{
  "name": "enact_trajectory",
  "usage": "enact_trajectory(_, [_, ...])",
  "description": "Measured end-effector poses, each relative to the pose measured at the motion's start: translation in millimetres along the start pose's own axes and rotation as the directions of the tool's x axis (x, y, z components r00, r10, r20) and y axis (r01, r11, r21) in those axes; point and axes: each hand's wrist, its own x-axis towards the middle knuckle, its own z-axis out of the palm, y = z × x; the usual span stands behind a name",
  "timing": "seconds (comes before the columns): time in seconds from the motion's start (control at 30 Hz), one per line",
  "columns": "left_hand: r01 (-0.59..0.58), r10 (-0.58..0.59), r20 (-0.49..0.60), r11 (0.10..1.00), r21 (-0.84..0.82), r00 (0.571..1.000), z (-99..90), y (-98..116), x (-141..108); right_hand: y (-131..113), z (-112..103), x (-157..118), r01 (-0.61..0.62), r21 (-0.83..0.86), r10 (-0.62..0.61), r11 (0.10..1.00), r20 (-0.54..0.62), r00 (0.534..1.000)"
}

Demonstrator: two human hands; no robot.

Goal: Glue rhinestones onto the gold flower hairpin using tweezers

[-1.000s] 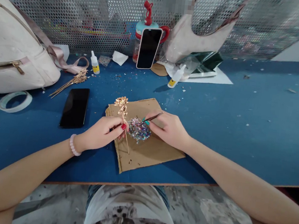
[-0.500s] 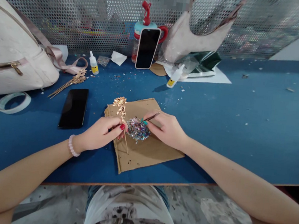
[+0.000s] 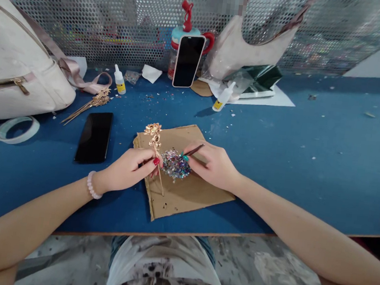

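Note:
A gold hairpin with a flower-shaped head is pinched in my left hand, its thin stem slanting down toward the cardboard. My right hand is closed on dark tweezers, whose tips are hidden by the fingers near a heap of shiny rhinestones. The heap lies on a sheet of brown cardboard, between my two hands. A few dark specks sit near the cardboard's front corner.
Left of the cardboard lie a black phone, a tape roll and more gold hairpins. Behind stand two glue bottles, another phone leaning on a cup, and a handbag. A white backpack fills the left side.
Hardly anything differs. My right fingers and the tweezers have shifted very slightly at the rhinestone heap; my left hand keeps its hold on the hairpin.

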Motion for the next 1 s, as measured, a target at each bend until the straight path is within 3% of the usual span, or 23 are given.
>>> enact_trajectory(1.0, [0.007, -0.007, 0.006, 1.000, -0.013, 1.000, -0.2, 0.4, -0.4, -1.0, -2.0, 0.4, -0.004, 0.001, 0.004, 1.000, 0.017, 1.000])
